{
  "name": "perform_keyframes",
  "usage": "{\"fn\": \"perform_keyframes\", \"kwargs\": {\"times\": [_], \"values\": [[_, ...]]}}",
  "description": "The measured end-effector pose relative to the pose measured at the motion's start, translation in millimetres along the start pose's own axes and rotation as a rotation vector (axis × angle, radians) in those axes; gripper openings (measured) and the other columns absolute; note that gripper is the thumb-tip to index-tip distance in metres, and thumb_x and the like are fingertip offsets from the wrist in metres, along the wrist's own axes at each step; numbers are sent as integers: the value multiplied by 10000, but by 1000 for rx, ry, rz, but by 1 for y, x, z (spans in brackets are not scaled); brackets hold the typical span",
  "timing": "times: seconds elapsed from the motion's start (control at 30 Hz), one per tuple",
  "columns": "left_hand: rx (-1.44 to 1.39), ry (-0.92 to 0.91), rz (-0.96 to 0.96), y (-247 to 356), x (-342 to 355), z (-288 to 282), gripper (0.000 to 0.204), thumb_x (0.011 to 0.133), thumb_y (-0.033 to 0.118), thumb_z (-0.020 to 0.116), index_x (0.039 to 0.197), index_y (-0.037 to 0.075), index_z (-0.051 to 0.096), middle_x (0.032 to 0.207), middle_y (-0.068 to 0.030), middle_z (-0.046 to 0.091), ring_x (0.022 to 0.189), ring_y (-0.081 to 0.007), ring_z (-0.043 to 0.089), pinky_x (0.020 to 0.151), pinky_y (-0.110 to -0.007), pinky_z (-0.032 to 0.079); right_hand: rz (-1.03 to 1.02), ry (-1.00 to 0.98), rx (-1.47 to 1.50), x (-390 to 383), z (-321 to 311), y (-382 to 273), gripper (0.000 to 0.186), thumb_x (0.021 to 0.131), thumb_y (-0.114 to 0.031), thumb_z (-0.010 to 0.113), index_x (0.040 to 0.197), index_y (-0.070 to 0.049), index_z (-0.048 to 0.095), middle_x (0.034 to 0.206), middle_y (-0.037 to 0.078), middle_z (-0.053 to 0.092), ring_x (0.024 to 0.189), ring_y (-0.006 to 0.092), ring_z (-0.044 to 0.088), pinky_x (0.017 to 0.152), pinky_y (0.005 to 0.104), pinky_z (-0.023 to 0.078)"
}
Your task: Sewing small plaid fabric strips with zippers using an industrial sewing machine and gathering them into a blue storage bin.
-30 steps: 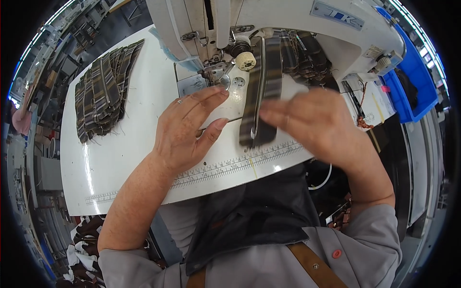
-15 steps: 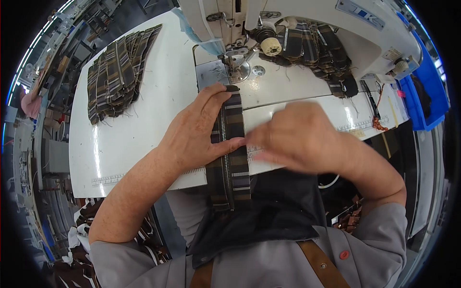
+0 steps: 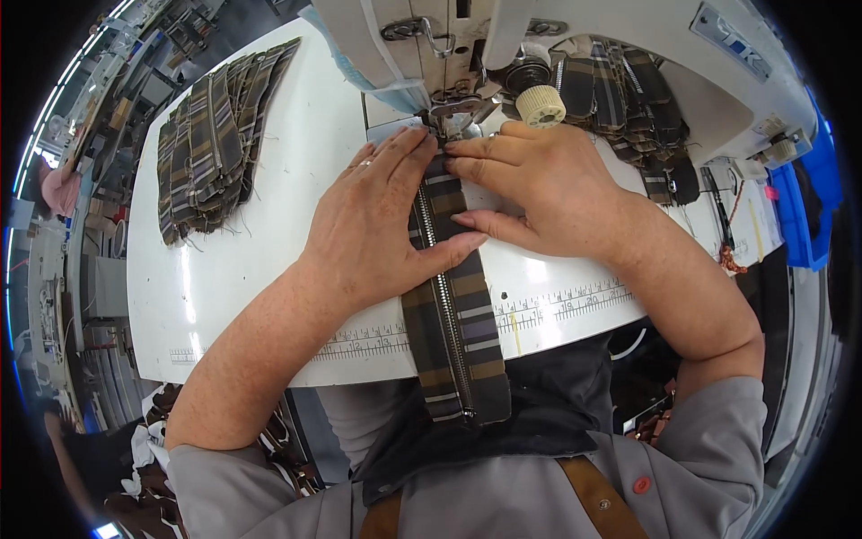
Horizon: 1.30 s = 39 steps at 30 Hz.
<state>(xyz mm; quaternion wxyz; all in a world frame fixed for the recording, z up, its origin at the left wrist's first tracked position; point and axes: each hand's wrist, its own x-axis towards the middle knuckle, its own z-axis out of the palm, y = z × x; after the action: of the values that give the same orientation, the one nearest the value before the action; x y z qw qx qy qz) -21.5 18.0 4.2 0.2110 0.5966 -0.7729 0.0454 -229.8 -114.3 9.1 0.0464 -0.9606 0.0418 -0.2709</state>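
A plaid fabric strip (image 3: 480, 328) in brown, grey and black, with a metal zipper (image 3: 448, 310) along its length, runs from the sewing machine (image 3: 718, 103) toward me. Its near end hangs over the table edge onto my dark apron. My left hand (image 3: 368, 220) lies flat across the strip, fingers stretched to the presser foot (image 3: 442, 121), thumb over the zipper. On the strip's right side rests my right hand (image 3: 557, 184), fingertips close to the foot, thumb apart and near the left thumb. Both hands press the fabric without closing round it. My fingers partly hide the strip's far end.
Stacked plaid zipper pieces (image 3: 211, 148) lie at the left, and more plaid pieces (image 3: 642, 108) sit behind the machine's cream knob (image 3: 540, 106). Ruler markings (image 3: 566, 305) line the table's front. A blue bin (image 3: 804, 220) and a dark slim tool (image 3: 721, 216) are on the right.
My right hand, blurred and off to the right before, now rests on the strip by the presser foot. My left hand has slid forward to the foot. The fabric's near end shows further right.
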Motion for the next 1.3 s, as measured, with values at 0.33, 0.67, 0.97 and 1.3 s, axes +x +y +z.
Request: {"fn": "perform_keyframes", "kwargs": {"times": [0.33,0.67,0.97,1.3], "values": [[-79,20,-25,-3,2,5,923,787,457,907,1441,-98,566,1474,-323,579,1402,-460,562,1203,-524,437,26,5,6,-1,2,1,423,844,-352,814,1121,-35,776,1136,93,762,998,280,732,838,415,598],[-82,16,-31,0,3,1,864,769,429,928,1400,-73,616,1492,-279,587,1400,-441,571,1180,-504,468,66,-24,15,0,-1,-1,466,864,-398,798,1136,-21,769,1142,106,753,1017,298,732,840,429,594],[-50,35,6,-2,2,0,822,805,473,899,1366,-70,642,1425,-268,643,1354,-419,618,1159,-492,493,59,-5,33,0,2,-2,456,849,-372,805,1142,-24,767,1159,108,745,1033,305,730,849,431,593],[-94,53,-28,0,-1,2,771,845,491,861,1326,-81,671,1410,-254,657,1357,-396,622,1116,-450,533,51,-23,40,2,-2,-5,500,812,-335,814,1185,-10,748,1186,112,732,1055,325,719,882,443,585]]}}
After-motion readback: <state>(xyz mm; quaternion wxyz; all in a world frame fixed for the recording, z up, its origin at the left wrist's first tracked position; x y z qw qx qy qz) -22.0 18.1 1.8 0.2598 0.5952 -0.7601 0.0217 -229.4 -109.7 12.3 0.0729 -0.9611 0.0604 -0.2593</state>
